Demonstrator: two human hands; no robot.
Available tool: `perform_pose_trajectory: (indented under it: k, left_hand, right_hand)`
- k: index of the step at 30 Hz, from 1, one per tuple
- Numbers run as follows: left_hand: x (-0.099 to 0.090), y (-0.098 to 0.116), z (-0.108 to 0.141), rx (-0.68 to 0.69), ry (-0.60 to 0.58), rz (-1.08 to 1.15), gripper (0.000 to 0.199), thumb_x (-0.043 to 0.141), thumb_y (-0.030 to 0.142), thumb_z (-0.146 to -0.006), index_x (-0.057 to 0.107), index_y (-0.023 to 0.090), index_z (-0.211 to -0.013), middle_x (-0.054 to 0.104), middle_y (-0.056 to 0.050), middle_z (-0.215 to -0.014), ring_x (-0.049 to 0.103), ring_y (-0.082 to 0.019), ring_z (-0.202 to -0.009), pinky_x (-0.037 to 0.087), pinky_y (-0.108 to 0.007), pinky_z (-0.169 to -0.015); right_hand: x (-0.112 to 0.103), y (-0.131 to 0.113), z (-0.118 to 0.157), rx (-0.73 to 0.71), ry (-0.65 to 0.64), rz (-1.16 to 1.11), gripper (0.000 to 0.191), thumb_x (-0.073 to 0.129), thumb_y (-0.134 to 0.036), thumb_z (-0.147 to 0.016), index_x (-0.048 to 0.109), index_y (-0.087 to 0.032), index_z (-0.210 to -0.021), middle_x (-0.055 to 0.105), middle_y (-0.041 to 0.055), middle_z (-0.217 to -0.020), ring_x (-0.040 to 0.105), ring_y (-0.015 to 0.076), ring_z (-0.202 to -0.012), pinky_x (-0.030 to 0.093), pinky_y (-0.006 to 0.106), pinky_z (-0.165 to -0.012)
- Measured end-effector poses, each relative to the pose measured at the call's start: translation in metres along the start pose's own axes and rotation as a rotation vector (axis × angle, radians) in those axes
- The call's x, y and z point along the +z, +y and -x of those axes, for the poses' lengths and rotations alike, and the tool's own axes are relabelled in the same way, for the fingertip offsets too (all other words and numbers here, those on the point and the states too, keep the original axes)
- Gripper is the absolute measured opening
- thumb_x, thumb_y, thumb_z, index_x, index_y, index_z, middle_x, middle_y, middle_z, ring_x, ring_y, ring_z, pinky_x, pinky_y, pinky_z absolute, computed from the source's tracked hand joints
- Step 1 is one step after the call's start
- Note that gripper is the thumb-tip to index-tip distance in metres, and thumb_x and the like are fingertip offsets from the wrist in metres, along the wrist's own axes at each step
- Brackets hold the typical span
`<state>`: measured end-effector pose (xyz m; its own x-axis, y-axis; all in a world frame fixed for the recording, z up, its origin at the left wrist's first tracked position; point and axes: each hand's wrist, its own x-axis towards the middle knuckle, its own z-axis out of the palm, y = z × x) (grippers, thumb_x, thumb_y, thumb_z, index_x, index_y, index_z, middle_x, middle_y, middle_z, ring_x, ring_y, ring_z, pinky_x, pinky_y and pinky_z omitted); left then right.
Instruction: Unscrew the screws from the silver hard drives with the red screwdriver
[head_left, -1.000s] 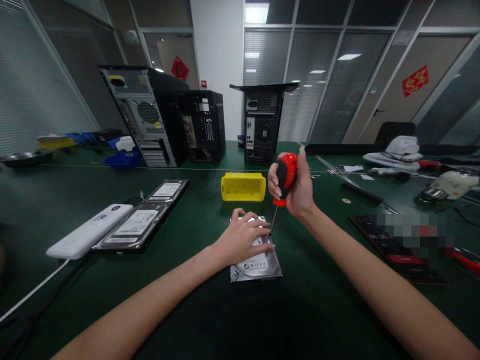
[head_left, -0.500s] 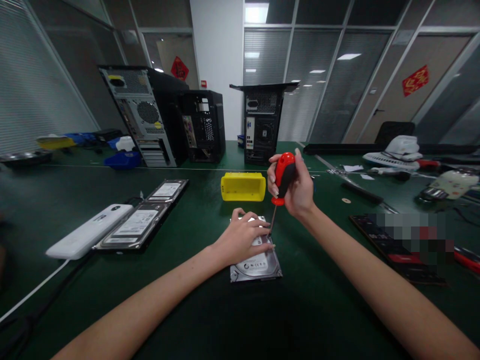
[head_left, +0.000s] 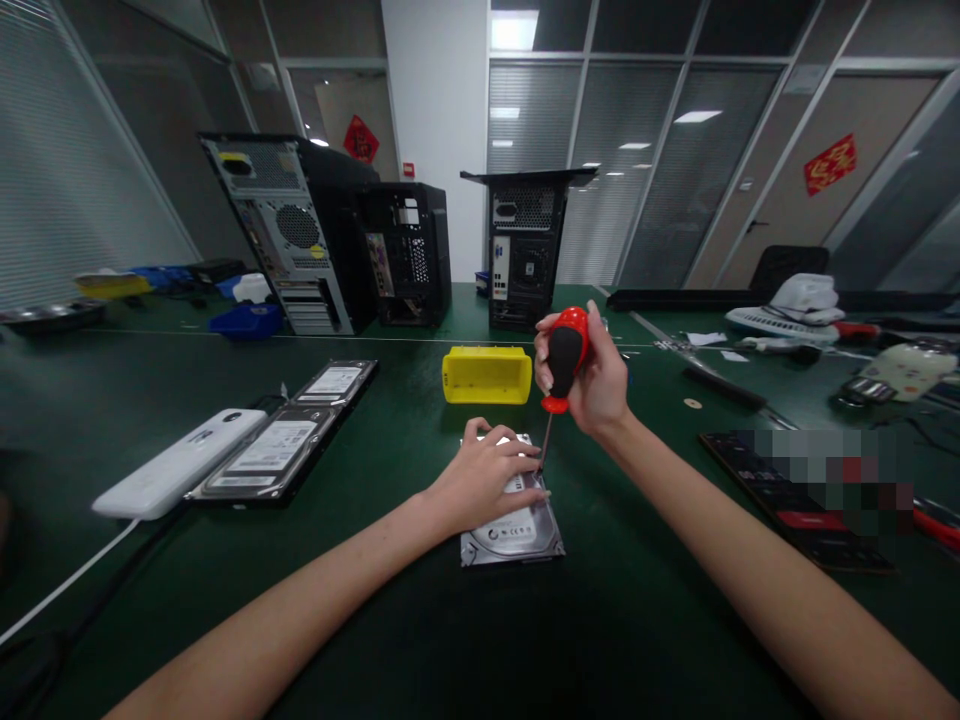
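Observation:
A silver hard drive (head_left: 514,540) with a white label lies flat on the green table, low in the middle of the view. My left hand (head_left: 491,480) rests on top of it with the fingers spread, covering much of its label. My right hand (head_left: 589,370) is wrapped round the red and black handle of a screwdriver (head_left: 568,350). The screwdriver's thin shaft points down, and its tip is at the drive's right edge, beside my left fingertips. Just beyond the drive sits a yellow bin (head_left: 487,377).
Two more hard drives (head_left: 266,450) and a white power bank (head_left: 180,463) lie at the left. Computer cases (head_left: 529,250) stand at the back. On the right are a dark board (head_left: 810,520), a white toy train (head_left: 784,320) and a metal strip.
The screwdriver's handle has turned in my right hand, showing more of its black side. My left hand and the hard drive have stayed in place.

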<state>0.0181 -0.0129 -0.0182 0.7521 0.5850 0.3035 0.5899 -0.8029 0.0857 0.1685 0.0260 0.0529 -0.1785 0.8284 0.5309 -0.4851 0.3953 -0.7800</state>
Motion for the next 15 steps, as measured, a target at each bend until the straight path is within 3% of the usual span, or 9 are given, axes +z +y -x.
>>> perform_pose_trajectory:
  k: [4,9,15]
  left_hand:
    - [0.0005,0.0,-0.0001,0.0,0.002,0.015,0.033,0.051,0.048,-0.093,0.065,0.025,-0.111,0.065,-0.002,-0.122,0.05,-0.025,-0.113,0.023,-0.042,-0.091]
    - [0.0015,0.0001,0.0002,-0.006,0.002,-0.003,0.034,0.051,0.049,-0.092,0.066,0.024,-0.11,0.065,-0.001,-0.122,0.05,-0.024,-0.112,0.024,-0.042,-0.091]
    - [0.0018,-0.0004,0.0001,-0.003,0.003,-0.006,0.034,0.052,0.048,-0.092,0.065,0.024,-0.112,0.065,-0.002,-0.122,0.051,-0.024,-0.112,0.024,-0.042,-0.091]
  right_hand:
    - [0.0018,0.001,0.0009,-0.036,-0.004,-0.01,0.038,0.05,-0.06,-0.084,0.051,-0.022,-0.09,0.049,-0.0061,-0.057,0.039,0.006,-0.036,0.028,0.021,-0.034]
    - [0.0052,0.0017,0.0023,-0.049,0.038,0.059,0.036,0.064,-0.05,-0.078,0.04,-0.024,-0.077,0.047,-0.0076,-0.057,0.038,0.0056,-0.035,0.025,0.021,-0.033]
    - [0.0002,0.0033,0.0006,-0.014,0.003,0.011,0.042,0.05,-0.061,-0.082,0.055,-0.019,-0.085,0.052,-0.0029,-0.068,0.048,0.0067,-0.041,0.035,0.023,-0.037]
